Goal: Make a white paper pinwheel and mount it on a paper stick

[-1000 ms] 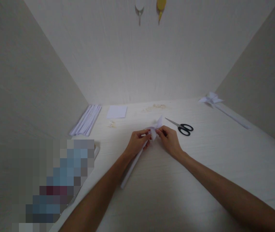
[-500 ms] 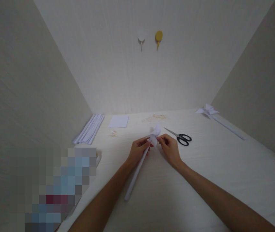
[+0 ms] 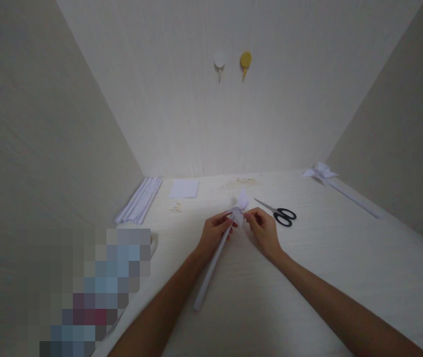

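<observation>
A white paper pinwheel (image 3: 241, 202) sits at the upper end of a rolled white paper stick (image 3: 211, 275), which slants down and left over the table. My left hand (image 3: 213, 235) is closed around the stick just below the folded blades. With thumb and fingertips pinched together, my right hand (image 3: 262, 229) is at the right edge of the pinwheel. The pinwheel's centre is partly hidden by my fingers and blurred. Just beyond my right hand lie scissors (image 3: 283, 216) with black handles, their blades pointing left.
Rolled paper sticks (image 3: 139, 201) lie at the left wall, beside a square of white paper (image 3: 184, 188). Small pale pieces (image 3: 175, 207) and other tiny bits (image 3: 245, 181) lie scattered nearby. Another paper pinwheel (image 3: 321, 172) on a stick rests at the right. Two hooks hang on the wall.
The whole view has shifted slightly. My right hand's fingertips have drawn a little to the right, and the pinwheel's blades have changed shape slightly. My left hand keeps its hold.
</observation>
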The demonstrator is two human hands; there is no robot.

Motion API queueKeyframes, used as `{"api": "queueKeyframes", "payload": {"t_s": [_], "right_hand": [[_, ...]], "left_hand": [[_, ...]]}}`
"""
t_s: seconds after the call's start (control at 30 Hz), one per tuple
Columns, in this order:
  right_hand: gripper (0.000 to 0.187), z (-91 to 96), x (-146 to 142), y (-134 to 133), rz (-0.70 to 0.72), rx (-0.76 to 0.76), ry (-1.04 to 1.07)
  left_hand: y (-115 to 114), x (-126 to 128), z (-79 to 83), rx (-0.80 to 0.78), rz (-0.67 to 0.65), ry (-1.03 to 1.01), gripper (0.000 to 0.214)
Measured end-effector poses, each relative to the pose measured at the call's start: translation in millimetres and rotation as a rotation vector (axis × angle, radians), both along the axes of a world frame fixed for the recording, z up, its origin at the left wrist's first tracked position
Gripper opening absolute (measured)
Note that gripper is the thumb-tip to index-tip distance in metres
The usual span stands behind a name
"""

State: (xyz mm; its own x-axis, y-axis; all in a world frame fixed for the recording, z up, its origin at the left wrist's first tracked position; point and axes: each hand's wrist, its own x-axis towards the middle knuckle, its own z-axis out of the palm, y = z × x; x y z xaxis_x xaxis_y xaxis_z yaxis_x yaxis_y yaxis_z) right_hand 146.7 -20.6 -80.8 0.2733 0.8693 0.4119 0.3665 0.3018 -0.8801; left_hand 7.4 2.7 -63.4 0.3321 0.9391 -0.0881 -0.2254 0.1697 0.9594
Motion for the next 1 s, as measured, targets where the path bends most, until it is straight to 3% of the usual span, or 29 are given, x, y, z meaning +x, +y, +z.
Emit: {"api": "queueKeyframes", "payload": {"t_s": [0.2,0.53,0.73,1.0], "right_hand": [[0.024,2.0,0.1,-2.4,0.018,0.022,0.017],[0.028,2.8,-1.7,-3.3,0.068,-0.001,-0.004],[0.030,1.1,-1.6,-2.9,0.101,-0.026,0.003],[0.028,-5.6,-1.1,-0.7,0.168,-0.076,-0.013]], "left_hand": [[2.2,-2.7,1.2,-0.095,0.056,-0.118,0.033],[8.0,-14.1,1.8,-0.257,0.095,-0.423,0.004],[11.0,-18.5,1.4,-0.392,0.173,-0.585,0.009],[12.5,-17.5,1.4,-0.363,0.300,-0.703,0.017]]}}
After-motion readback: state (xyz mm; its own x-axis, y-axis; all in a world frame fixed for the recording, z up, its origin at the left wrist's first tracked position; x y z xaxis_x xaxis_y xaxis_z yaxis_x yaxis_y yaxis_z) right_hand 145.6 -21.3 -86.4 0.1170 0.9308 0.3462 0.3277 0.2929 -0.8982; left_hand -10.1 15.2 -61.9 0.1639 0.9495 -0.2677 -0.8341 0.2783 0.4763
